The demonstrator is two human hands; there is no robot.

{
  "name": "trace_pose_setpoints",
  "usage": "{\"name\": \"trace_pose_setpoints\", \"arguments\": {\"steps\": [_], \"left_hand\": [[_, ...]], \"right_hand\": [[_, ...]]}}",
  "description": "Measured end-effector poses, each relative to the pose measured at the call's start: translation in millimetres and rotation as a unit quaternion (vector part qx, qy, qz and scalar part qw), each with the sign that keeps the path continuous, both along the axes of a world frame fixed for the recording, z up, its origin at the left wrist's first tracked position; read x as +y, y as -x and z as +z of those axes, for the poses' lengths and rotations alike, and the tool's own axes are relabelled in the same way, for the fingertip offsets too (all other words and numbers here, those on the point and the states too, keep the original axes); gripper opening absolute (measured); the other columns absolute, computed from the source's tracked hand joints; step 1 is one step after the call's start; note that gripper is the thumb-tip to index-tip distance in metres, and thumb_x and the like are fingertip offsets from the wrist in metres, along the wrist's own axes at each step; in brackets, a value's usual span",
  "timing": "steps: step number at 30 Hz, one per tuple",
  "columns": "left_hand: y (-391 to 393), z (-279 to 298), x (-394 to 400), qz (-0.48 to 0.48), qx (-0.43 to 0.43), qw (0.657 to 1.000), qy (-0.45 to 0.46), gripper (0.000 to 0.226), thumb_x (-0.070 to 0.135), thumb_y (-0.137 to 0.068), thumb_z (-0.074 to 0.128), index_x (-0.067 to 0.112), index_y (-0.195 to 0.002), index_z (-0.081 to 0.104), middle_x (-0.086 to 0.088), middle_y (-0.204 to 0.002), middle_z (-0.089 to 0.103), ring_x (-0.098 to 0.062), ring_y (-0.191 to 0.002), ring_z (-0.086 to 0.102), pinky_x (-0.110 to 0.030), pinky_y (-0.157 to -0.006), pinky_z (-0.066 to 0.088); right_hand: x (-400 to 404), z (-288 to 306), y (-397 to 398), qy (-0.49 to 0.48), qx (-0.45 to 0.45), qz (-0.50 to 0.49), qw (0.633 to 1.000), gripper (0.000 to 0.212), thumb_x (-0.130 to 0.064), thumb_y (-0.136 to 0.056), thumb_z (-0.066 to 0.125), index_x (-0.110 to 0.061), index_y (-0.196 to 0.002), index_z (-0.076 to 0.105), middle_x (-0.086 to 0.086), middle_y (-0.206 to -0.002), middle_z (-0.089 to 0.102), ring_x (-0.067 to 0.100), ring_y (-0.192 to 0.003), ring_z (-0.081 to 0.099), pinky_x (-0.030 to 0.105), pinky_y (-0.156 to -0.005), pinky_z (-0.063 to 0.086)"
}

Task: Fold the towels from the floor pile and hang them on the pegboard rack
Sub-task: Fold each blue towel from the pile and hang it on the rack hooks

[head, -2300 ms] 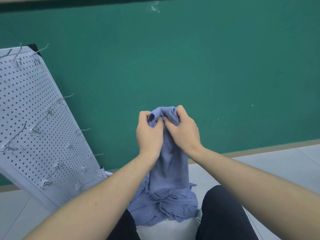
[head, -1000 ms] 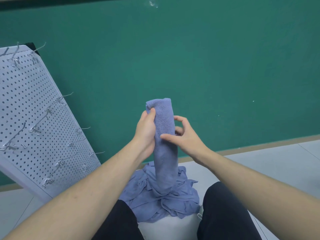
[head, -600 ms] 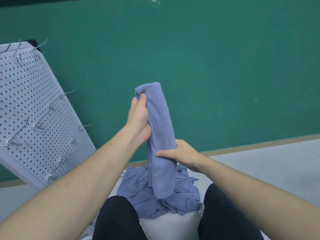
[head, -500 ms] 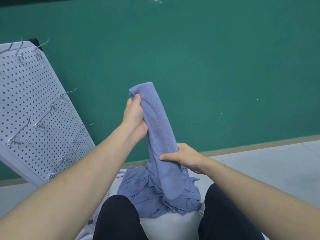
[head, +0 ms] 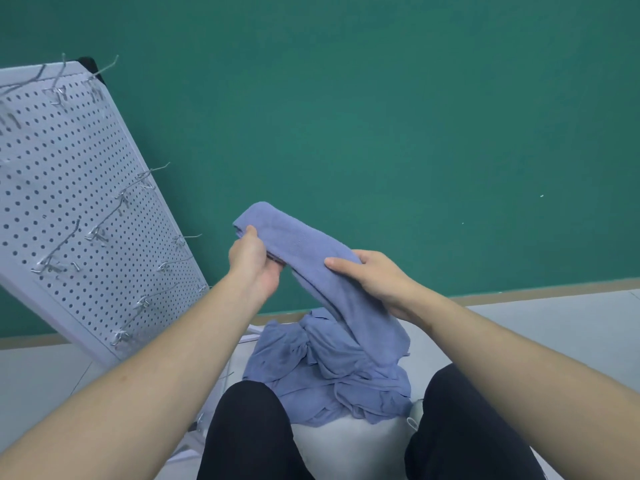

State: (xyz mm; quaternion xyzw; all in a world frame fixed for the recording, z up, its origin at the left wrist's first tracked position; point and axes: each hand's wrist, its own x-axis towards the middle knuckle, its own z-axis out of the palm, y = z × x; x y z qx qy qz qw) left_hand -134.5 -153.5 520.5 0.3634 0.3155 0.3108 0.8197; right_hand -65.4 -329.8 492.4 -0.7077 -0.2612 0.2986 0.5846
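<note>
A blue towel point(head: 304, 252), folded into a long narrow strip, slants from upper left to lower right above the floor. My left hand point(head: 254, 263) grips its upper end. My right hand point(head: 375, 278) holds the strip around its middle, thumb on top. Below them a crumpled pile of blue towels point(head: 329, 375) lies on the floor between my knees. The white pegboard rack point(head: 69, 216) leans at the left, with several bare metal hooks point(head: 152, 173) sticking out of it.
A green wall point(head: 381, 116) stands close behind, with a tan baseboard along the grey tiled floor point(head: 571, 323). My black-trousered knees point(head: 249, 427) flank the pile at the bottom of the view.
The towel went from bunched between both hands to a folded upright strip. It has now tilted, its top leaning left. My right hand slid down to its middle.
</note>
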Motion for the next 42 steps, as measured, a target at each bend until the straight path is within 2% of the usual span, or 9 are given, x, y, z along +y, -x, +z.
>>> {"name": "trace_pose_setpoints", "arguments": {"steps": [4,8,12,16,19,23,30,38,42], "left_hand": [[18.5,-33.3,19.5,-0.018,0.021,0.997,0.068,0.026,0.014,-0.108,0.039,0.005,-0.129,0.053,-0.012,-0.101,0.069,-0.021,-0.083,0.068,-0.034,-0.057,0.057],[46.6,-53.2,30.0,-0.086,0.113,0.988,0.068,0.014,0.007,-0.102,0.045,0.006,-0.111,0.056,-0.012,-0.091,0.066,-0.022,-0.081,0.065,-0.034,-0.071,0.053],[60.6,-44.6,34.3,-0.083,0.227,0.958,-0.153,0.005,0.019,-0.098,0.052,0.017,-0.098,0.057,0.001,-0.095,0.06,-0.018,-0.091,0.058,-0.03,-0.08,0.042],[59.1,-4.4,38.4,-0.137,0.155,0.893,-0.4,0.021,0.035,-0.1,0.056,0.021,-0.114,0.064,0.017,-0.121,0.063,0.011,-0.108,0.054,-0.014,-0.086,0.036],[49.0,25.7,43.5,-0.238,0.127,0.844,-0.463,0.026,0.046,-0.096,0.06,0.025,-0.111,0.066,0.014,-0.116,0.067,0.012,-0.102,0.057,-0.008,-0.088,0.04],[39.5,48.6,66.3,-0.335,0.173,0.811,-0.447,0.034,0.068,-0.074,0.063,0.036,-0.078,0.071,0.012,-0.082,0.069,-0.007,-0.076,0.059,-0.028,-0.075,0.046],[23.0,65.4,118.4,-0.316,0.085,0.886,-0.329,0.031,0.039,-0.08,0.072,0.015,-0.098,0.065,-0.003,-0.088,0.07,-0.015,-0.078,0.062,-0.026,-0.07,0.051],[-7.1,105.5,178.0,-0.171,-0.046,0.954,-0.242,0.044,0.034,-0.1,0.054,0.0,-0.129,0.057,-0.011,-0.103,0.072,-0.018,-0.088,0.068,-0.03,-0.076,0.056],[-14.2,121.5,206.7,-0.151,-0.048,0.957,-0.243,0.054,0.037,-0.099,0.055,0.0,-0.139,0.052,-0.02,-0.13,0.064,-0.032,-0.121,0.062,-0.042,-0.1,0.053]], "right_hand": [[13.8,7.1,-5.9,-0.047,0.002,0.02,0.999,0.034,-0.029,-0.086,0.079,-0.022,-0.115,0.063,0.008,-0.104,0.076,0.018,-0.083,0.071,0.036,-0.081,0.058],[27.1,17.7,-10.5,-0.083,0.013,0.064,0.994,0.058,-0.017,-0.088,0.077,-0.028,-0.134,0.044,0.018,-0.102,0.074,0.024,-0.077,0.071,0.033,-0.072,0.057],[39.4,34.8,-15.8,-0.063,-0.017,0.15,0.986,0.053,-0.014,-0.088,0.076,-0.029,-0.129,0.046,0.009,-0.091,0.073,0.022,-0.073,0.068,0.033,-0.07,0.056],[60.0,49.4,-23.0,-0.026,-0.049,0.186,0.981,0.054,-0.028,-0.074,0.086,-0.024,-0.105,0.042,0.004,-0.077,0.057,0.02,-0.065,0.051,0.033,-0.061,0.045],[78.6,59.7,-28.1,-0.029,-0.085,0.199,0.976,0.056,-0.034,-0.064,0.086,-0.022,-0.086,0.036,-0.009,-0.068,0.038,0.009,-0.059,0.033,0.025,-0.053,0.031],[99.5,74.1,-44.5,-0.065,-0.057,0.243,0.966,0.051,-0.023,-0.068,0.083,-0.021,-0.081,0.034,-0.01,-0.067,0.034,0.006,-0.057,0.028,0.019,-0.049,0.028],[149.4,111.3,-79.5,-0.058,0.05,0.315,0.946,0.037,-0.016,-0.08,0.076,-0.017,-0.105,0.049,0.012,-0.092,0.068,0.023,-0.07,0.062,0.028,-0.061,0.052],[216.9,138.2,-98.8,-0.149,-0.223,0.247,0.931,0.063,-0.041,-0.074,0.078,-0.037,-0.132,0.054,-0.019,-0.135,0.059,0.003,-0.126,0.056,0.019,-0.103,0.045],[255.3,137.7,-100.5,-0.176,-0.334,0.174,0.909,0.058,-0.009,-0.084,0.076,-0.034,-0.131,0.054,-0.029,-0.127,0.058,0.001,-0.117,0.059,0.02,-0.099,0.048]]}}
